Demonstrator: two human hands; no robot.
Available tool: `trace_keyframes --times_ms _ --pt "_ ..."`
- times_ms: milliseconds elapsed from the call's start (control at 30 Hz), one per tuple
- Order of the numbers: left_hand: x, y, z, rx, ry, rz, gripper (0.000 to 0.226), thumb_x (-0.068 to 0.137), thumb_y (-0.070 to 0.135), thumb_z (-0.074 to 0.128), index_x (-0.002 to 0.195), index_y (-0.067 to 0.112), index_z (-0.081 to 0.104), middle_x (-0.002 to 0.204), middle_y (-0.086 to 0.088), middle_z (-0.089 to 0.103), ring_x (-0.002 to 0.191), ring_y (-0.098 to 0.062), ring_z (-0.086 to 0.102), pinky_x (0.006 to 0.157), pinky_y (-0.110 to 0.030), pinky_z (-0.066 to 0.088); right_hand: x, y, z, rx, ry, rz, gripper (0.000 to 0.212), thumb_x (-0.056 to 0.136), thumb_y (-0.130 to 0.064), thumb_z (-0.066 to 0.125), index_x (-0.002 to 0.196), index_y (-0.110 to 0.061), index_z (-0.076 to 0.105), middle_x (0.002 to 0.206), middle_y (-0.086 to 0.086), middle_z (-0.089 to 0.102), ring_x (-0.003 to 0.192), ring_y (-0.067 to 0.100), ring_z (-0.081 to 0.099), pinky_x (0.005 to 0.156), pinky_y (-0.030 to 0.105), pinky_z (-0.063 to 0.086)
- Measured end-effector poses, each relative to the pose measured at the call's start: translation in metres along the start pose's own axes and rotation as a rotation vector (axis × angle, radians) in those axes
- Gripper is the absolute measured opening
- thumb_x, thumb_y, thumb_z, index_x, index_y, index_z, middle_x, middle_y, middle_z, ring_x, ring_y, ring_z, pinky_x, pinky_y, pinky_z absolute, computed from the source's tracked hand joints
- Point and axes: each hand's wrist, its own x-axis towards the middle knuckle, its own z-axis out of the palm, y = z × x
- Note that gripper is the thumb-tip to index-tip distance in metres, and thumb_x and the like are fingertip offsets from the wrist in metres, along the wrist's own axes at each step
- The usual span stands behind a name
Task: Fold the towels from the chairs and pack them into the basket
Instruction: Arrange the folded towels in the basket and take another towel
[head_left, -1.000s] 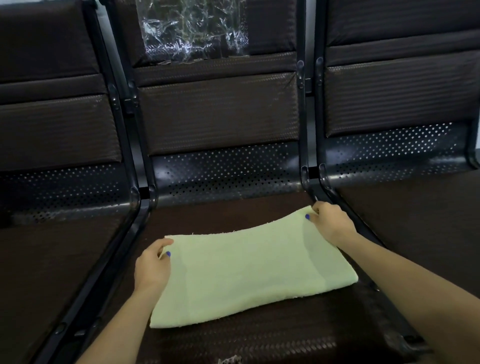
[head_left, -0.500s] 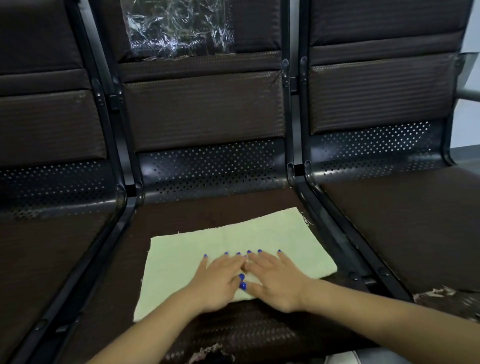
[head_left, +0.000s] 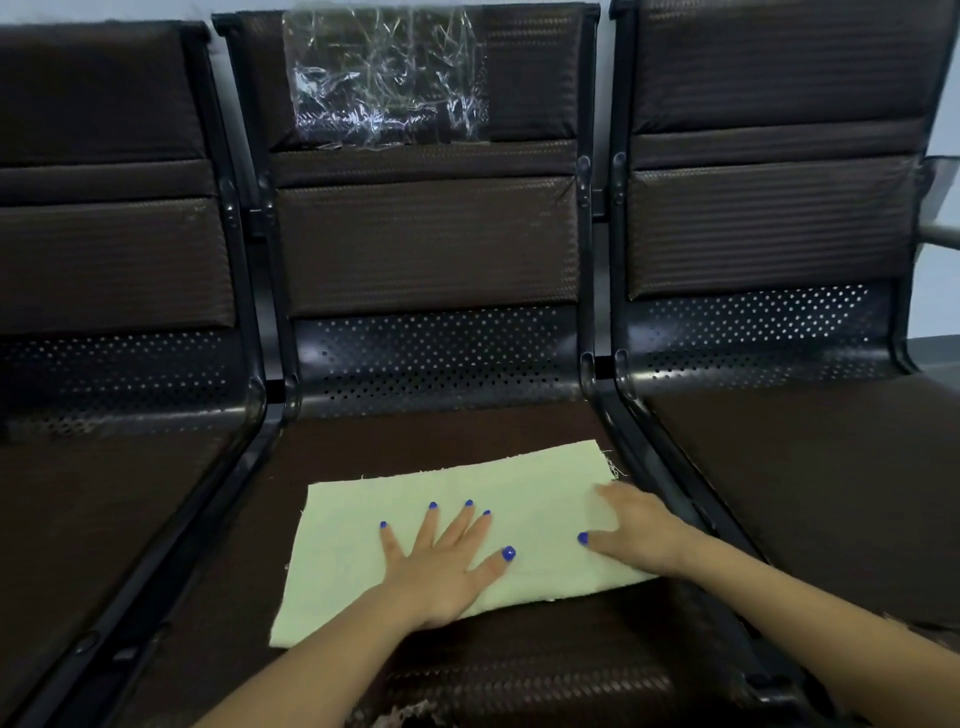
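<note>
Towel (head_left: 524, 499) lies on chair seat (head_left: 426, 436) under flat left hand (head_left: 441, 566) and right hand (head_left: 634, 530).

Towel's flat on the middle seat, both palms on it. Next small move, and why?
Probably pinch the towel's right edge with the right hand and fold it over leftward, while the left hand pins the middle. The towel lies flat and smooth on the middle seat as a wide rectangle, likely too long to pack; no basket is in view.
</note>
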Motion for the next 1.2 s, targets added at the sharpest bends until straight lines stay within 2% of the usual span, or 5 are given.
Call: trace_keyframes --times_ms 400,633,767,967,1200 --pt "0.007 0.014 -0.005 -0.031 0.018 0.116 0.076 0.090 0.072 0.017 0.151 0.035 -0.008 0.157 0.013 -0.018 0.144 -0.011 -0.021 0.113 -0.055 -0.017 0.001 -0.002 -0.018 0.396 -0.110 0.350 0.046 0.084 -0.027 0.070 0.117 -0.008 0.045 0.118 0.009 0.051 0.107 0.025 0.051 0.074 0.032 0.047" --pt "-0.005 -0.009 -0.024 -0.647 0.218 0.107 0.064 0.097 0.054 0.033 0.152 0.027 0.015 0.158 0.009 0.016 0.146 -0.009 0.010 0.120 -0.033 0.008 0.001 -0.005 -0.033 1.234 -0.114 0.432 0.024 0.084 -0.011 0.063 0.106 -0.009 0.056 0.101 0.015 0.065 0.085 0.029 0.064 0.063 0.037 0.053" --pt "-0.016 -0.032 -0.031 -0.949 0.310 0.055 0.056 0.098 0.040 0.045 0.149 0.026 0.025 0.154 0.007 0.028 0.141 -0.013 0.026 0.113 -0.030 0.027 0.003 -0.031 -0.039 1.306 -0.153 0.532 0.009 0.086 -0.014 0.058 0.083 -0.008 0.052 0.058 0.004 0.048 0.043 0.012 0.039 0.050 0.027 0.041" --pt "-0.032 -0.082 -0.034 -1.206 0.455 -0.142 0.041 0.100 0.023 0.046 0.140 0.017 0.041 0.138 -0.004 0.047 0.123 -0.019 0.045 0.095 -0.027 0.035 0.006 -0.105 -0.035 1.132 0.043 0.235 0.005 0.088 -0.006 0.048 0.083 -0.008 0.051 0.059 0.004 0.038 0.040 0.011 0.027 0.046 0.023 0.034" --pt "-0.046 -0.109 -0.037 -1.714 0.415 -0.327 0.020 0.100 0.017 0.045 0.105 0.002 0.057 0.097 -0.017 0.064 0.084 -0.031 0.063 0.071 -0.037 0.052 -0.009 -0.199 0.017 0.725 -0.130 -0.199 0.035 0.092 -0.012 0.051 0.125 -0.004 0.050 0.061 0.003 0.042 0.041 0.012 0.040 0.036 0.020 0.033"
